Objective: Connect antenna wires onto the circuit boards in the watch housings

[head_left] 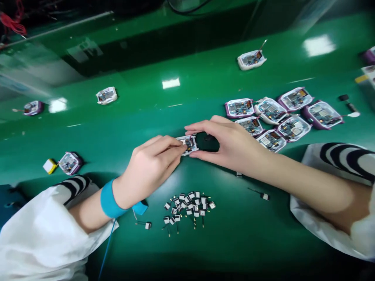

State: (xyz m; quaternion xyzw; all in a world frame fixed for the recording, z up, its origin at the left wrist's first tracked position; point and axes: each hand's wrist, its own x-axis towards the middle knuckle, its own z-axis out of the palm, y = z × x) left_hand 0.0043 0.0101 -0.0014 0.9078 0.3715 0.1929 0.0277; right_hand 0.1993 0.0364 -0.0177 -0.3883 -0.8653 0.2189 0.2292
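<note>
White sleeves (43, 234) with black stripes, one on each forearm. Blue wrist strap (109, 199) on the left wrist, blue cord (107, 249) running down from it.

Left hand (149, 168): fingers (171, 143) close together, pinching the left end of the held unit (190, 144), a small circuit board in a white casing.

Right hand (231, 142): arched, thumb and forefinger spread apart and closing on the unit's right end, around a black piece (206, 141) just beside the unit.

Around the held unit, on a glossy green bench (234, 242):
- Below: heap of small square parts (187, 208) with thin leads; two loose ones (148, 225) (265, 196) well apart, to either side.
- Right: seven cased boards (269, 117), white or purple, grouped.
- Left: yellow block (49, 166) touching a purple-cased board (70, 163).
- Farther off: three more cased boards (251, 59) (106, 95) (33, 108), spaced apart.
</note>
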